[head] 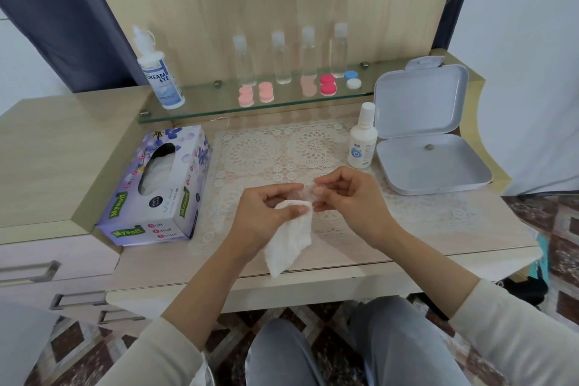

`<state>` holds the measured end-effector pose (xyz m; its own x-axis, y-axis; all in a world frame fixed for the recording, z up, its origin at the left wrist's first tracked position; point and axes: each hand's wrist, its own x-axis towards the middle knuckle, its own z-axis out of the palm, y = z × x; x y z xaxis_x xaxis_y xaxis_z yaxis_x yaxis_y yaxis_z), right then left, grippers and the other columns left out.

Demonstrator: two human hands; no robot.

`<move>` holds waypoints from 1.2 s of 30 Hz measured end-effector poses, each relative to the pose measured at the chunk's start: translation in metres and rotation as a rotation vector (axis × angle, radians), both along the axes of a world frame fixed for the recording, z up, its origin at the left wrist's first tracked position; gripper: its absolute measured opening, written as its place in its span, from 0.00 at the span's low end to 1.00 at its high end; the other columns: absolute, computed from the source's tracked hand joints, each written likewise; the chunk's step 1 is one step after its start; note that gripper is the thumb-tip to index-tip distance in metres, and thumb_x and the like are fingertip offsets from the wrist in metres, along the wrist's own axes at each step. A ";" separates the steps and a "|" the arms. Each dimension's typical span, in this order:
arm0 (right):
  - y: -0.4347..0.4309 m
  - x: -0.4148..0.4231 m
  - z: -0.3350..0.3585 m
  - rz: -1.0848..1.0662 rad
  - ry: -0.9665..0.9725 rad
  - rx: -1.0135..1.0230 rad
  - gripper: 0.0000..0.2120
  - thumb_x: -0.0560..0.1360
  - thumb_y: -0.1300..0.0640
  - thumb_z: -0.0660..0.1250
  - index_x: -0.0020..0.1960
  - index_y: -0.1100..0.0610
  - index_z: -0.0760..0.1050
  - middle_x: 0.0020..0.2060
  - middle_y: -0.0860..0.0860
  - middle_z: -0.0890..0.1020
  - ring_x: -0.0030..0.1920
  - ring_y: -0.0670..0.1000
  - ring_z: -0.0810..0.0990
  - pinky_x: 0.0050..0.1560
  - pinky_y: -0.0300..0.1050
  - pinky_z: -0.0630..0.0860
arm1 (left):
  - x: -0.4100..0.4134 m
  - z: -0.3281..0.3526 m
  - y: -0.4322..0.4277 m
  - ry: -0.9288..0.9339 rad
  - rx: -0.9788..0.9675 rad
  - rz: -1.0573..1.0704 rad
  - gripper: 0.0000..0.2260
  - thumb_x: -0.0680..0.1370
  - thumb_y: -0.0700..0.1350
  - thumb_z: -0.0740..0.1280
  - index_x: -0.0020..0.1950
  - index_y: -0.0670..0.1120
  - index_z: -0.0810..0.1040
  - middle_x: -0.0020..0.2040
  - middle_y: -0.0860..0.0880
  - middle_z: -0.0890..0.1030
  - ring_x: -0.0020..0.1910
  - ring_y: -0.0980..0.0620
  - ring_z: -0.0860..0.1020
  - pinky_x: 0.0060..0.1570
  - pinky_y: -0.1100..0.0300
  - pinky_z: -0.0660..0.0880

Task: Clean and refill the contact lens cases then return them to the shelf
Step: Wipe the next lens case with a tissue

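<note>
Above mat [266, 147] centre, left hand [269, 213] pinches tissue [288, 244] against a small clear case [301, 195], right hand [351, 197] fingertips pinching its other end; case judged light, rigid, slippery when wet, best held by its rim.

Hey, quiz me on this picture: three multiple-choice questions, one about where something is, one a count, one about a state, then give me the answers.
1. The tissue box sits: A) left of the lace mat; B) on the floor; C) on a chair.
2. Small clear bottles on the glass shelf: A) two; B) six; C) four.
3. The grey box is: A) shut; B) open; C) upside down.

Answers: 1 A, it lies beside the mat's left edge. 2 C, four stand in a row along the shelf. 3 B, its lid stands raised behind the base.
</note>
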<state>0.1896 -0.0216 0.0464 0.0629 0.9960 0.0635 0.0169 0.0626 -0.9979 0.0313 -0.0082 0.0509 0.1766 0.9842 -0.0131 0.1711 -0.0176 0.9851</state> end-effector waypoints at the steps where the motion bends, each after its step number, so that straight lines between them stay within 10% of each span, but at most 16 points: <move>1: -0.001 -0.002 0.000 0.004 0.002 0.002 0.04 0.71 0.70 0.68 0.44 0.64 0.76 0.39 0.63 0.81 0.34 0.52 0.81 0.38 0.43 0.80 | 0.002 -0.001 -0.001 0.000 0.009 0.037 0.12 0.66 0.37 0.75 0.43 0.53 0.81 0.40 0.57 0.83 0.41 0.63 0.80 0.42 0.70 0.76; 9: -0.005 -0.004 -0.001 0.056 0.022 -0.093 0.15 0.67 0.62 0.74 0.52 0.60 0.75 0.43 0.58 0.81 0.40 0.55 0.82 0.41 0.43 0.80 | 0.001 -0.001 -0.001 -0.101 0.039 0.024 0.11 0.69 0.39 0.73 0.47 0.53 0.82 0.42 0.53 0.84 0.44 0.59 0.80 0.45 0.68 0.76; 17: -0.008 -0.005 -0.005 0.043 -0.091 -0.108 0.09 0.68 0.67 0.70 0.34 0.63 0.71 0.30 0.55 0.71 0.33 0.51 0.68 0.32 0.37 0.65 | 0.006 0.003 -0.001 -0.206 -0.018 0.023 0.08 0.73 0.48 0.65 0.45 0.47 0.82 0.42 0.54 0.84 0.43 0.58 0.81 0.43 0.67 0.77; 36: -0.003 0.009 0.008 0.022 -0.164 -0.002 0.11 0.66 0.63 0.74 0.34 0.55 0.72 0.32 0.49 0.74 0.34 0.47 0.72 0.35 0.38 0.69 | 0.002 -0.001 -0.003 -0.270 -0.058 0.006 0.09 0.72 0.37 0.68 0.51 0.41 0.80 0.39 0.48 0.84 0.42 0.51 0.82 0.43 0.65 0.77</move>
<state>0.1987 -0.0242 0.0543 0.0300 0.9971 0.0695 0.1782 0.0631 -0.9820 0.0333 -0.0116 0.0502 0.1756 0.9842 -0.0227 -0.0976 0.0403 0.9944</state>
